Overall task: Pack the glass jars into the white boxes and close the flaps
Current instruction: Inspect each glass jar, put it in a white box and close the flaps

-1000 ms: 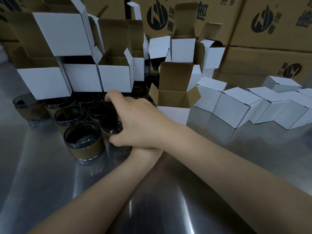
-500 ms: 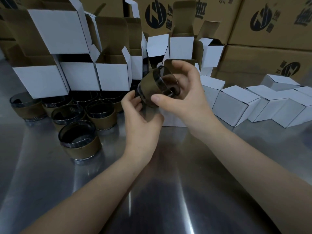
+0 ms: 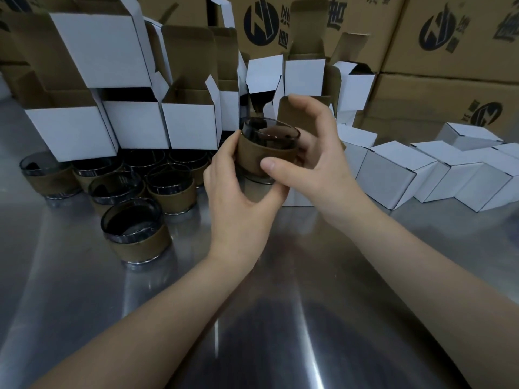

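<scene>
A dark glass jar with a brown sleeve [image 3: 264,153] is held upright above the metal table, in front of an open white box [image 3: 297,108] whose body is mostly hidden behind my hands. My left hand [image 3: 238,197] grips the jar from the left and below. My right hand [image 3: 311,164] holds it from the right, thumb across the sleeve. Several more jars [image 3: 134,228] stand on the table to the left. Open white boxes [image 3: 191,124] are stacked behind them.
Closed white boxes [image 3: 390,175] lie in a row at the right. Large brown cartons [image 3: 449,88] form a wall at the back. The steel table [image 3: 280,318] stretches toward me under my forearms.
My right hand lifted a jar out of the cluster, and it was tilted on its side half a second ago. Now both hands hold it upright, slightly lower.
</scene>
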A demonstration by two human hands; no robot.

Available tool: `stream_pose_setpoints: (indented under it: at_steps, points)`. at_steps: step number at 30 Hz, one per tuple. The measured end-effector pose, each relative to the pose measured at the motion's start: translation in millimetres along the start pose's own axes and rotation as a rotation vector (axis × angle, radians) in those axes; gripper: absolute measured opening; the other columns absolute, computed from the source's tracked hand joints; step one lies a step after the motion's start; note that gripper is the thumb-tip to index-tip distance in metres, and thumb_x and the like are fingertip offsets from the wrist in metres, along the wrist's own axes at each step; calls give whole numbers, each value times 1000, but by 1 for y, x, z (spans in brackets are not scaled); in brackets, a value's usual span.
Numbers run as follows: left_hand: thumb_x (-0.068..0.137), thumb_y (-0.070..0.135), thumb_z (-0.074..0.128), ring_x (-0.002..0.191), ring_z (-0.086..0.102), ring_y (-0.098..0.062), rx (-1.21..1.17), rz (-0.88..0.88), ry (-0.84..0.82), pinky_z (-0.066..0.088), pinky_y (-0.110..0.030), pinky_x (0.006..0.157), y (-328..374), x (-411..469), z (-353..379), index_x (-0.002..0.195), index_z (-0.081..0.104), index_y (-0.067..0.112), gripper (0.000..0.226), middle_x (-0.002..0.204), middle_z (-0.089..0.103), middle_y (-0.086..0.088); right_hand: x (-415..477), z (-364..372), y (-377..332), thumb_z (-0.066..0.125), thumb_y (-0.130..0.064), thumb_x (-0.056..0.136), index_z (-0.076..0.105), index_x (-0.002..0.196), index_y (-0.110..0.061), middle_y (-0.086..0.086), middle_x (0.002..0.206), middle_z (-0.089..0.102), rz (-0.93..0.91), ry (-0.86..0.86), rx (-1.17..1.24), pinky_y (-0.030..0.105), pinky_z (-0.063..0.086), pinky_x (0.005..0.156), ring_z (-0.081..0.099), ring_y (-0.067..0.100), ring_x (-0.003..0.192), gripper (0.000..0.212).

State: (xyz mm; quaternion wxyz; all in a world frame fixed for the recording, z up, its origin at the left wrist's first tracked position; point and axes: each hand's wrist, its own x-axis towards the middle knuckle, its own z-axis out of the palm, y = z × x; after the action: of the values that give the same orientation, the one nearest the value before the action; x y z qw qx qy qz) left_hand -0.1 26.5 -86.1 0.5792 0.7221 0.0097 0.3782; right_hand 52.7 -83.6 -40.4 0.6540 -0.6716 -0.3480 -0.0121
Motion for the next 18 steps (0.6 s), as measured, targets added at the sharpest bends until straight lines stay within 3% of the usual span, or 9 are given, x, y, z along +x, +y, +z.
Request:
stream_pose_setpoints:
  at_steps: [6,11,13,18]
  points:
    - [74,54,60,121,55,-16,-5,-29,23,46,-41,103,7,-3,-3,131,51,17,68,127,59,-1,1,0,0,72,-22,79,33,139,-22,-1,106,69,-10,15,-2,42,53,97,67,17,105,72]
    - [79,57,57,115,56,-20,-48,-39,46,46,-44,100,10,-3,-2,122,59,21,56,113,65,4,3,0,0,58,-24,87,34,138,-17,-4,90,66,-8,31,57,26,53,82,64,13,95,56]
    - [81,57,55,111,59,-20,-74,-31,51,47,-45,98,12,-3,-2,119,61,22,52,110,66,4,3,1,0,54,-22,89,35,137,-16,-3,90,65,3,38,95,29,54,83,65,15,97,53]
    - [80,53,56,104,62,0,-214,-25,55,49,-22,91,8,-2,-2,120,48,18,53,100,68,22,2,1,-3,57,-16,88,37,136,-16,0,98,68,70,30,202,32,57,78,68,18,101,52]
